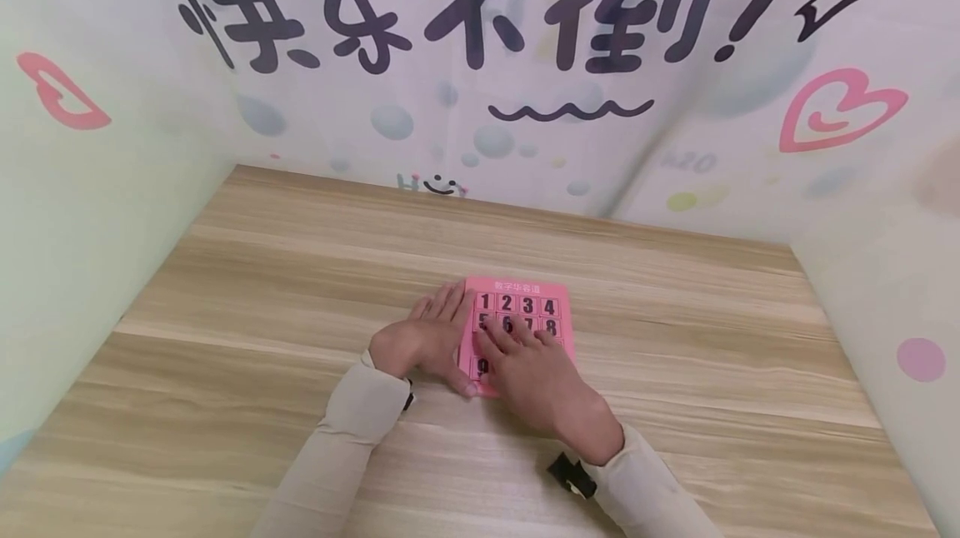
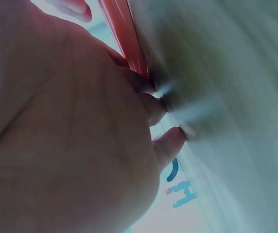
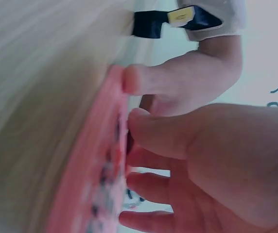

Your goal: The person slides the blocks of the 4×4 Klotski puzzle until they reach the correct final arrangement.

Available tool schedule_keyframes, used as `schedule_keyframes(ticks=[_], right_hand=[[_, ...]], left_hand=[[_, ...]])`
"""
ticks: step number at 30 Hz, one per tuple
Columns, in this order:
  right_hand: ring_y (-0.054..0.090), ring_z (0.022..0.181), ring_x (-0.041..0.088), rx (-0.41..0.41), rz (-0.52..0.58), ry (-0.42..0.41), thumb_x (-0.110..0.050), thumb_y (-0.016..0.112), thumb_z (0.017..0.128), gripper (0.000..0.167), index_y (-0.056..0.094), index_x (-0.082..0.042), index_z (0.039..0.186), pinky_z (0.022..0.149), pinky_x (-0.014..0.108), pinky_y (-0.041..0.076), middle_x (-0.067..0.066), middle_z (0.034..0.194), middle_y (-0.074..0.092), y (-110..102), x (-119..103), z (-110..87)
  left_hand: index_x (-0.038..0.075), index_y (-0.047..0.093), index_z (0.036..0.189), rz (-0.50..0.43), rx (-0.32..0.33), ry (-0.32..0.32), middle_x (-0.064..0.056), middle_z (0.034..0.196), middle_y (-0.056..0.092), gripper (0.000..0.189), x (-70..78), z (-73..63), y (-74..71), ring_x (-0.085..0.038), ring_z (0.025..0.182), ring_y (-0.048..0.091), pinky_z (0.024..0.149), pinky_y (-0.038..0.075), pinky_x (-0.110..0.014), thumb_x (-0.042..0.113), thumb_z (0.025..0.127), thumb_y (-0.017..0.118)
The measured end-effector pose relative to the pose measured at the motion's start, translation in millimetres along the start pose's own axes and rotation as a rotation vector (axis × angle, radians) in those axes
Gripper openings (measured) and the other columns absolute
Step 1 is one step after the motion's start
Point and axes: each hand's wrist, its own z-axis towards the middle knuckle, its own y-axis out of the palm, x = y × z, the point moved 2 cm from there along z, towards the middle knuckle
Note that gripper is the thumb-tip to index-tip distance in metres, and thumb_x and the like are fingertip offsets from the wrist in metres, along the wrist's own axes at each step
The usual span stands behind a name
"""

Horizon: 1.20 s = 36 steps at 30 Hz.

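A pink sliding number puzzle [image 1: 517, 286] lies flat on the wooden table. Its top row reads 1, 2, 3, 4, with 5 to 8 beneath; a 9 tile [image 1: 482, 366] shows in the lower left corner. Along the puzzle's left side rests my left hand [image 1: 431, 342], fingers extended by the edge and thumb at the near left corner. My right hand [image 1: 536, 371] lies across the board, its outstretched fingertips on the tiles around 5, 6 and 7. It hides much of the lower rows. In the right wrist view, the right thumb [image 3: 153, 128] is right at the tile surface.
The wood-grain table [image 1: 300, 271] extends around the puzzle on every side. A printed white backdrop [image 1: 450, 130] rises behind it, with pale walls left and right. Black straps [image 1: 573, 475] sit at the sleeve cuffs.
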Motion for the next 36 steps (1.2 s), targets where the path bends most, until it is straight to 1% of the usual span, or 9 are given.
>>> schedule_keyframes(ticks=[3,6,9,12,15,20,28,36], right_hand=[[0.03,0.148,0.034,-0.023,0.002,-0.011,-0.032,0.045,0.104,0.051,0.04,-0.019,0.153,0.114,0.057,0.035,0.002,0.161,0.032,-4,-4,-5.3],[0.034,0.146,0.033,-0.045,-0.027,-0.037,-0.031,0.044,0.105,0.049,0.043,-0.019,0.152,0.114,0.056,0.035,0.0,0.159,0.037,-7,-9,-11.8],[0.037,0.144,0.033,-0.05,-0.056,-0.067,-0.033,0.043,0.105,0.047,0.046,-0.019,0.15,0.113,0.054,0.037,0.001,0.156,0.041,-9,-12,-19.1],[0.037,0.144,0.033,-0.067,-0.053,-0.076,-0.035,0.044,0.105,0.047,0.046,-0.02,0.15,0.114,0.053,0.037,0.002,0.156,0.042,-10,-15,-25.1],[0.035,0.146,0.032,-0.095,-0.03,-0.066,-0.038,0.045,0.104,0.048,0.046,-0.022,0.15,0.115,0.054,0.035,0.001,0.157,0.04,-10,-17,-28.7],[0.033,0.147,0.03,-0.122,-0.029,-0.055,-0.04,0.046,0.104,0.05,0.045,-0.023,0.15,0.116,0.054,0.033,0.0,0.159,0.037,-9,-21,-30.1],[0.037,0.145,0.03,-0.1,-0.069,-0.071,-0.038,0.047,0.104,0.048,0.048,-0.021,0.149,0.114,0.053,0.037,0.001,0.157,0.041,-9,-23,-30.7],[0.037,0.145,0.03,-0.102,-0.086,-0.063,-0.04,0.044,0.104,0.049,0.047,-0.022,0.149,0.114,0.052,0.037,0.001,0.157,0.04,-7,-24,-29.5]], left_hand=[[0.005,-0.008,0.158,-0.01,0.002,-0.001,-0.012,0.166,-0.016,0.137,-0.5,-0.2,0.5,-0.029,0.153,-0.015,0.125,-0.003,-0.046,0.056,0.07,0.084],[0.005,-0.007,0.159,-0.027,0.004,-0.006,-0.012,0.166,-0.015,0.136,-0.7,-0.1,0.7,-0.029,0.153,-0.015,0.125,-0.003,-0.046,0.054,0.07,0.084],[0.006,-0.007,0.159,-0.033,0.004,-0.009,-0.012,0.166,-0.015,0.136,0.0,0.3,0.7,-0.029,0.153,-0.015,0.125,-0.003,-0.045,0.053,0.07,0.085],[0.006,-0.008,0.158,-0.033,0.005,-0.011,-0.012,0.166,-0.016,0.136,0.4,0.4,0.6,-0.029,0.152,-0.015,0.125,-0.004,-0.045,0.052,0.071,0.085],[0.005,-0.009,0.158,-0.03,0.007,-0.01,-0.012,0.165,-0.017,0.136,0.2,0.3,1.0,-0.029,0.152,-0.015,0.125,-0.004,-0.045,0.051,0.071,0.085],[0.005,-0.009,0.158,-0.025,0.01,-0.01,-0.013,0.165,-0.017,0.136,0.0,-0.1,0.9,-0.029,0.152,-0.015,0.125,-0.004,-0.045,0.051,0.071,0.085],[0.005,-0.008,0.158,-0.036,0.009,-0.015,-0.013,0.165,-0.016,0.135,0.1,-0.5,0.4,-0.029,0.152,-0.015,0.125,-0.004,-0.045,0.05,0.071,0.086],[0.005,-0.007,0.158,-0.038,0.012,-0.005,-0.013,0.165,-0.016,0.135,-0.2,-0.7,1.0,-0.03,0.152,-0.015,0.125,-0.004,-0.045,0.05,0.071,0.086]])
